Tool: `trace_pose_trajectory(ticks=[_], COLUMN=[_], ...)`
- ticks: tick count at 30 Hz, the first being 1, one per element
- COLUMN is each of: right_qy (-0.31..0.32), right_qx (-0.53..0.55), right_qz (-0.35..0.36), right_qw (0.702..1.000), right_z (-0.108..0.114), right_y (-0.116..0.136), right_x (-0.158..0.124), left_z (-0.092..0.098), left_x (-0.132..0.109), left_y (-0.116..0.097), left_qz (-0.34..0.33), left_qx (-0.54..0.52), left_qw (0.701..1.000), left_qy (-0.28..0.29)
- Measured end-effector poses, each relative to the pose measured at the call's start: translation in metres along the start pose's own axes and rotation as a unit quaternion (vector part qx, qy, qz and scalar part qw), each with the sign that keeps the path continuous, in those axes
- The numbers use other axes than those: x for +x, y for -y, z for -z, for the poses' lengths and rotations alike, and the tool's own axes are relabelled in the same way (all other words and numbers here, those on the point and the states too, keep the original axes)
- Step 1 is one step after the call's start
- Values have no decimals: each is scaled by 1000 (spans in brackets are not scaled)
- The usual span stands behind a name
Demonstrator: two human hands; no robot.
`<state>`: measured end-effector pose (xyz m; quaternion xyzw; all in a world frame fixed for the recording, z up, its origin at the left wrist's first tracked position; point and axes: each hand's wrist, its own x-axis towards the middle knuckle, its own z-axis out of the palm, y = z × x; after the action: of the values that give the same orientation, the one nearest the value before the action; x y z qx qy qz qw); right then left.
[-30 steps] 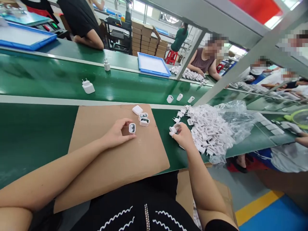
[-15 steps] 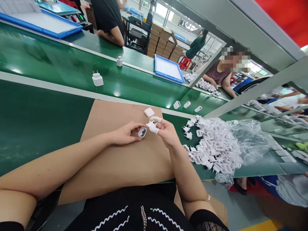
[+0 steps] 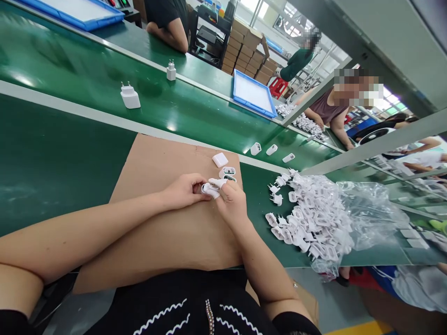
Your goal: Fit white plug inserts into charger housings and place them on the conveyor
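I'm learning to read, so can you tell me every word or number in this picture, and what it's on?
No text can be read anywhere.
Case in the left hand: no print shows.
Plug piece in the right hand: no print shows.
Boxes: any marks are too small and blurred to read.
Charger and tray: plain, no writing.

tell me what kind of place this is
Likely a charger assembly line in a factory: a green conveyor belt carrying a white charger, a heap of white plug parts, and stacked cartons behind.
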<state>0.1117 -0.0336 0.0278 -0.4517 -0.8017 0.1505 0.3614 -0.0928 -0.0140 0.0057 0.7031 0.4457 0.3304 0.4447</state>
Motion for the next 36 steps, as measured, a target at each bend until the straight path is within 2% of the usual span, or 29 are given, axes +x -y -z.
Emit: trace_pose_trajectory(ticks=[7,10,14,17,21,24,27,29,30,33,35,36], right_qy=[60,71,85,92,37,6,-27,-85,-117,-127,-103,-92], right_qx=[-104,-127,-142,-132,-99,-51,37,24,-20,-202,-257,-260], right_qz=[73,83,57,6,-60,-66,-62,-80,-104,-234,-319,-343], right_qw=[990,986,985,987,993,996,997,993,988,943,906,898], right_z=[-1,0,4,6,-5,-12,6,31,45,80,90,92], right_y=[4,8,13,18,21,16,-4,-30,-45,-89,-109,-115], right_x=[6,9,16,18,7,-1,-2,0,1,-2,-7,-10], left_z=[-1,-1,-3,-6,-10,-11,-7,0,5,27,46,55], left_x=[0,-1,-4,-8,-11,-12,-11,-4,2,39,73,91], left_y=[2,4,3,2,5,6,5,3,3,1,2,4], left_qz=[-9,-6,-19,-54,-118,-124,-71,-40,-32,7,44,58], left_qx=[-5,-2,25,89,184,200,167,128,114,143,195,217], left_qw=[1000,1000,999,994,975,971,983,990,990,975,959,952], left_qy=[4,2,-9,-18,-39,-31,-10,-39,-71,-170,-200,-206])
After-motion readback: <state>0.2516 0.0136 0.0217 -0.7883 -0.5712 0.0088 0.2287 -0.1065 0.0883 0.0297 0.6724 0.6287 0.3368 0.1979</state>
